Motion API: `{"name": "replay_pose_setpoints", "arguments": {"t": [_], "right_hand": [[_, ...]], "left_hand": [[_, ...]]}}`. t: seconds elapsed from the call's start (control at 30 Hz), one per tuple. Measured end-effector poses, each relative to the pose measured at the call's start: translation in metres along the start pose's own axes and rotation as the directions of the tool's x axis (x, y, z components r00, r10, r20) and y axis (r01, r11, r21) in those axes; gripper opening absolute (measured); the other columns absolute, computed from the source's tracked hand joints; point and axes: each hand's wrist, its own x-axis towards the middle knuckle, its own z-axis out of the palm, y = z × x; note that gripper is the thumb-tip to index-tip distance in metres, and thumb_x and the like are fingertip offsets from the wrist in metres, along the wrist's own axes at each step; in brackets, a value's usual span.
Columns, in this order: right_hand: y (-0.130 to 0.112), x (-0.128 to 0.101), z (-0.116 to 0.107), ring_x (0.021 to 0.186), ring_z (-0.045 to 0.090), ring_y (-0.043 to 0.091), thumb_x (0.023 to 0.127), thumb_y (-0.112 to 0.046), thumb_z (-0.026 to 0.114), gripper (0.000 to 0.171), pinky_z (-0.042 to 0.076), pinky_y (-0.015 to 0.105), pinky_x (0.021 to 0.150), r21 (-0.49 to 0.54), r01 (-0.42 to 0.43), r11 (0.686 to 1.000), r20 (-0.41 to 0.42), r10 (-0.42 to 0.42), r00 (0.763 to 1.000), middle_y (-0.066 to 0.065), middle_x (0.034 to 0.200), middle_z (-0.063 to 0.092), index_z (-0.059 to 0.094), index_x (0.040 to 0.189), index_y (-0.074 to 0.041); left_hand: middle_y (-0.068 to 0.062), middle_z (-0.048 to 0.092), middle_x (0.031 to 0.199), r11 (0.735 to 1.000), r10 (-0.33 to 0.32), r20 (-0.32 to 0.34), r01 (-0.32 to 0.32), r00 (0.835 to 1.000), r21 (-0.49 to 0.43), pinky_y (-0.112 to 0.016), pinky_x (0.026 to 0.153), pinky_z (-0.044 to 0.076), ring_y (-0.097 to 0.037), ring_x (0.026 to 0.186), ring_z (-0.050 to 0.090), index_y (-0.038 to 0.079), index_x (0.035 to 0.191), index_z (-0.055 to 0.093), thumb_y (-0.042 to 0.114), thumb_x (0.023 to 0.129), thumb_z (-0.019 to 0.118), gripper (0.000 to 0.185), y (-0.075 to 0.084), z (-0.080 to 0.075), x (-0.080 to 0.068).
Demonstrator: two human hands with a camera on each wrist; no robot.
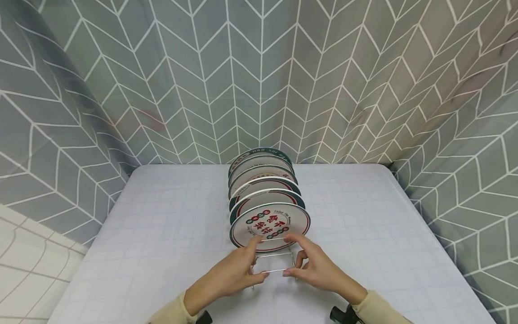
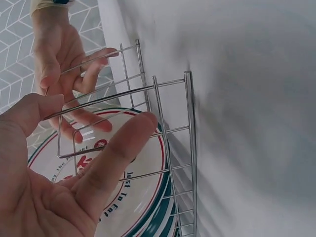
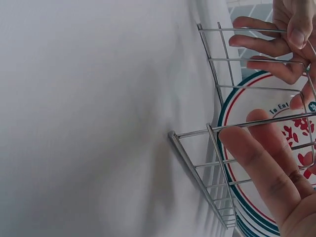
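A silver wire plate rack (image 1: 274, 256) stands on the table with several round plates (image 1: 279, 220) upright in a row, one behind another. The nearest plate carries red characters on white, with a dark green rim. At the rack's near end my left hand (image 1: 232, 270) holds the left side between thumb and fingers. Opposite it, my right hand (image 1: 319, 265) grips the right side the same way. In the left wrist view, a left finger lies along the wires (image 2: 155, 108) of the rack. Right fingertips (image 3: 234, 136) touch a wire in the right wrist view. Most of the farther plates' faces are hidden.
A white cloth with faint grid lines covers the table (image 1: 174, 202). Patterned grey curtains (image 1: 259, 81) hang behind it and along both sides. Pale tiles (image 1: 32, 265) show at the lower left. The farthest plates stand close to the table's back edge.
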Motion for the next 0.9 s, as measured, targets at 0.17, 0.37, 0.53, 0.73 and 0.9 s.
{"name": "replay_pose_setpoints", "arguments": {"t": [0.17,0.37,0.53,0.73,0.9], "right_hand": [[-0.0028,-0.0002,0.0038,0.062,0.056,0.000,0.079,-0.027,0.081,0.075,0.055,0.027,0.048,0.005,0.009,1.000,-0.009,-0.009,1.000,0.025,0.136,0.048,0.041,0.141,-0.017],[-0.0035,-0.0010,0.0048,0.062,0.056,0.000,0.080,-0.025,0.081,0.075,0.055,0.026,0.048,0.000,0.009,1.000,-0.009,-0.009,1.000,0.025,0.137,0.047,0.041,0.142,-0.010],[-0.0038,-0.0007,0.0046,0.062,0.056,0.000,0.079,-0.021,0.081,0.076,0.055,0.026,0.047,0.000,0.000,1.000,-0.006,0.000,1.000,0.025,0.137,0.047,0.040,0.141,-0.004],[-0.0048,-0.0005,0.0045,0.062,0.056,0.000,0.079,-0.021,0.081,0.076,0.055,0.026,0.048,-0.004,-0.015,1.000,-0.005,0.015,1.000,0.024,0.137,0.047,0.040,0.141,-0.005],[-0.0049,-0.0010,0.0036,0.063,0.056,0.000,0.080,-0.026,0.081,0.077,0.055,0.026,0.049,-0.013,-0.028,1.000,-0.002,0.028,1.000,0.023,0.138,0.047,0.040,0.142,-0.006]], "left_hand": [[0.001,0.058,0.079,1.000,0.016,-0.002,-0.016,1.000,-0.023,-0.017,0.055,0.042,0.002,0.058,0.047,0.005,0.144,0.030,0.034,0.087,0.072,0.076,-0.0026,-0.0014,-0.0036],[0.001,0.058,0.078,0.998,0.015,-0.002,-0.015,1.000,-0.056,-0.017,0.056,0.043,0.003,0.058,0.049,0.005,0.144,0.030,0.035,0.087,0.072,0.077,-0.0034,-0.0004,-0.0046],[0.000,0.058,0.081,0.996,0.006,0.014,-0.005,1.000,-0.085,-0.017,0.056,0.045,0.005,0.060,0.053,0.006,0.145,0.029,0.034,0.087,0.072,0.078,-0.0028,-0.0011,-0.0049],[-0.001,0.059,0.085,0.994,-0.010,0.036,0.014,0.999,-0.108,-0.018,0.057,0.046,0.005,0.060,0.055,0.007,0.146,0.028,0.037,0.087,0.073,0.080,-0.0027,-0.0016,-0.0045],[-0.001,0.059,0.085,0.996,-0.005,0.008,0.006,1.000,-0.084,-0.018,0.057,0.045,0.004,0.059,0.053,0.009,0.145,0.030,0.043,0.086,0.073,0.081,-0.0044,0.0011,-0.0041]]}}
